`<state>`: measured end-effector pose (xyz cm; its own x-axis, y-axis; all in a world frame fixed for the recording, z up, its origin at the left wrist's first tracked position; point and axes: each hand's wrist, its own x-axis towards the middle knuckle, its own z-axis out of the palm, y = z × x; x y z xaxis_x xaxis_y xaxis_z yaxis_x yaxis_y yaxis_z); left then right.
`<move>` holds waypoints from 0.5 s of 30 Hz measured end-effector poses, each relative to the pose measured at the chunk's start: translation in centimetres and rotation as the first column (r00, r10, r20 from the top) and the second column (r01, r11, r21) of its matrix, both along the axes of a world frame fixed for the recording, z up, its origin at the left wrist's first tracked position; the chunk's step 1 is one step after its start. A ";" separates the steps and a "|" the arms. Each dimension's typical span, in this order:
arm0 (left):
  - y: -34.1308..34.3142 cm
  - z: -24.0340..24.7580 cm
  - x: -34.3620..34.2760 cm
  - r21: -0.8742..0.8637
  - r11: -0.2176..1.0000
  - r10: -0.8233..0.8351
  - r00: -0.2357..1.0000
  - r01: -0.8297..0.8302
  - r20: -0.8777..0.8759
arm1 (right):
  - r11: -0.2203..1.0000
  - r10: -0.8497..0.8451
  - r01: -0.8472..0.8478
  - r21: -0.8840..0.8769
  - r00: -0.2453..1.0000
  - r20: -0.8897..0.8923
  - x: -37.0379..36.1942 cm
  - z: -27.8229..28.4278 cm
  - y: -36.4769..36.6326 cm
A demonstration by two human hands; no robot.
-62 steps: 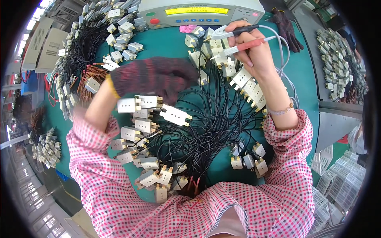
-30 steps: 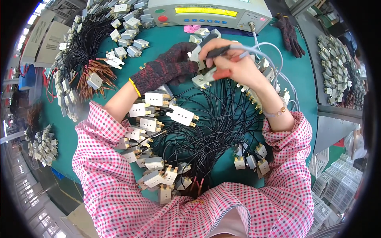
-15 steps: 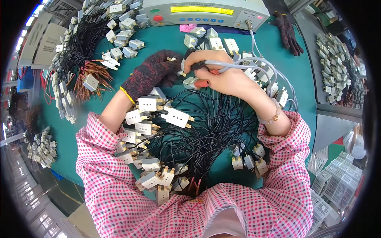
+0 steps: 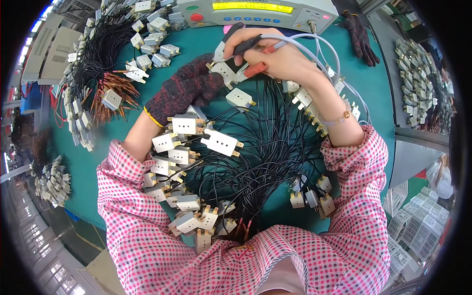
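Note:
My left hand [image 4: 189,88], in a dark knitted glove with a yellow cuff, grips a white plug-like connector [image 4: 225,73] with brass tabs by its left side. My bare right hand [image 4: 278,56] is closed on a pair of test clips: one with black handles [image 4: 246,46], the other with a red handle [image 4: 255,70]. Grey cables run back from them. Their metal jaws are at the connector's top and right side; whether they bite on its tabs I cannot make out. Just below lies another white connector [image 4: 240,98], touched by neither hand.
A tester [image 4: 255,14] with a lit yellow display stands at the back. Black wires [image 4: 265,162] fan across the green mat [image 4: 275,216], ending in several white connectors [image 4: 187,125]. More wired connectors [image 4: 103,49] pile up at left. A spare glove [image 4: 361,39] lies at far right.
My right hand has moved up and right with the clips, so the connector in my left hand shows more fully. The connector below is now uncovered.

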<state>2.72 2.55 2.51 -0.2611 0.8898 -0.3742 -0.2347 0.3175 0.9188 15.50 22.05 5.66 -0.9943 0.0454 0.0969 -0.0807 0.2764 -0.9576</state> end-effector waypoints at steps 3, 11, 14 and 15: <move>-0.4 -0.3 0.0 -0.007 0.999 0.042 0.998 -0.042 -0.043 | 1.000 -0.008 0.009 -0.017 0.998 0.070 0.6 2.1 -0.8; 0.1 0.6 0.6 -0.004 0.997 0.077 0.996 -0.078 -0.035 | 0.997 0.074 -0.075 -0.011 0.995 -0.061 -0.1 0.2 0.4; 0.2 0.1 0.6 -0.006 0.997 0.076 0.992 -0.077 -0.098 | 0.998 0.057 -0.056 0.018 0.992 -0.109 -0.3 -0.5 0.0; 0.2 0.1 0.5 -0.005 0.997 0.076 0.992 -0.077 -0.097 | 0.999 0.034 -0.029 0.039 0.991 -0.127 -0.3 -0.7 -0.1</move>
